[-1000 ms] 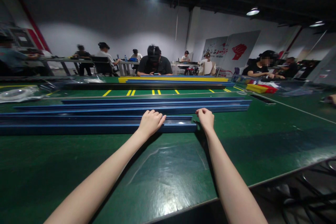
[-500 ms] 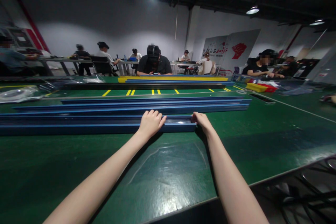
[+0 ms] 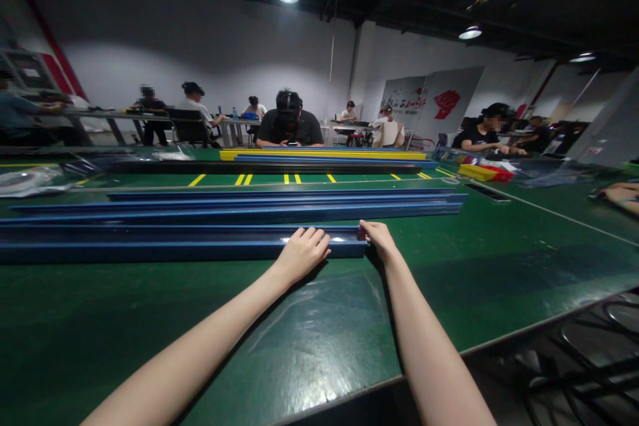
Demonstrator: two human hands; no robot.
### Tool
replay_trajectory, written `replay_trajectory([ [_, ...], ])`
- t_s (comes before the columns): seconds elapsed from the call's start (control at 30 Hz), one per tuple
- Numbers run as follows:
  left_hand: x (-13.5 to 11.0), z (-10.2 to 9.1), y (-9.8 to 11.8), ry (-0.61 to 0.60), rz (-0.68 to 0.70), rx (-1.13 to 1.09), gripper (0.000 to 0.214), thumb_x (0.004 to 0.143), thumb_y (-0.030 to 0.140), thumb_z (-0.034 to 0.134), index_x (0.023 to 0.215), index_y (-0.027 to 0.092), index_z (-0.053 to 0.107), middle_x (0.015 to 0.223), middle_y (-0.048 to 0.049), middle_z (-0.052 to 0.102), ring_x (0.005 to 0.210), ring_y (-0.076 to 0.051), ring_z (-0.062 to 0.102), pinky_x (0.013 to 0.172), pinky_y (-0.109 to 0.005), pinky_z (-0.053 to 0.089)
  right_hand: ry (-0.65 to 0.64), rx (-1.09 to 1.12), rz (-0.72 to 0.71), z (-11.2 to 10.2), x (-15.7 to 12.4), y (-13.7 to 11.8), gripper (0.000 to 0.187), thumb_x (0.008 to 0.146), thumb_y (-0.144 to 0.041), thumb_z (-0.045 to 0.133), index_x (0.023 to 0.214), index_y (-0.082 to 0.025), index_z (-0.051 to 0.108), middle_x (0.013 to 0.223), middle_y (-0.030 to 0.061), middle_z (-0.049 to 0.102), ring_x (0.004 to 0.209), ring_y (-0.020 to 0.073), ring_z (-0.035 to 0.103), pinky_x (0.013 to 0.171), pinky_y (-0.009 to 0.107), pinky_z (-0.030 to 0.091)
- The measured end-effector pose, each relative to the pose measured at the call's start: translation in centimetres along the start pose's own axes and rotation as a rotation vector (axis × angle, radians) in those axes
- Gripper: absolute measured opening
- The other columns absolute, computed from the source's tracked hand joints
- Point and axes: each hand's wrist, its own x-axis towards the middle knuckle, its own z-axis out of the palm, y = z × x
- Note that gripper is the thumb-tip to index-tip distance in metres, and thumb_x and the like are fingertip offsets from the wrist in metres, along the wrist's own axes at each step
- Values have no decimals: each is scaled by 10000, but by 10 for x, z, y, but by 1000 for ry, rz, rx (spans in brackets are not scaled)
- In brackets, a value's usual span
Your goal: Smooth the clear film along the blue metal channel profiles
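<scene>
Far left of the green surface (image 3: pixel 124 333): clear plastic packaging (image 3: pixel 30 180), bunched up toward the far side. Front blue channel (image 3: pixel 150 253) lies on the surface, open side up, roughly parallel to the far edge. Its left end runs out of frame; its right end sits mid-surface, well in from the near edge. More blue channels (image 3: pixel 210 210) lie just behind it, about parallel, right ends reaching further right. Beyond those: black rail (image 3: pixel 279 167), then a yellow rail (image 3: pixel 319 155) close to the far edge with a blue strip (image 3: pixel 319 162) along its front.

Left hand (image 3: pixel 303 254) is draped over the front channel a bit short of its right end, fingers side by side and bent over the trough. Can't tell if they clamp the wall; underside hidden. Right hand (image 3: pixel 375 236) is at that right end, fingers bunched together at the tip. Can't tell if they grip it.

Person in dark shirt (image 3: pixel 289 126) sits past the far edge, holding a phone.

Right of the hands, toward the far edge: yellow bin (image 3: pixel 474 172), red bin (image 3: pixel 500 175) beside it, black phone (image 3: pixel 486 194) flat in front. Another person's arm (image 3: pixel 624 195), blurred, at frame right.
</scene>
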Motion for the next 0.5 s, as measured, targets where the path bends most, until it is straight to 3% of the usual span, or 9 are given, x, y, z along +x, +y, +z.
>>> replay_trajectory([
  [0.23,-4,7,4,33,-19,33,192,885,231,346,979,163,499,938,-83,573,859,-193,514,673,-307,342,-47,190,123,1,-1,-4,259,722,-213,497,470,-158,525,424,-12,515,430,89,503,523,208,444],
  [0.5,-6,11,7,58,-47,67,219,887,227,342,1020,157,500,987,-89,578,892,-200,516,693,-317,350,-184,332,182,-14,-2,-6,244,761,-147,481,535,-133,572,535,38,590,522,97,555,616,222,495],
])
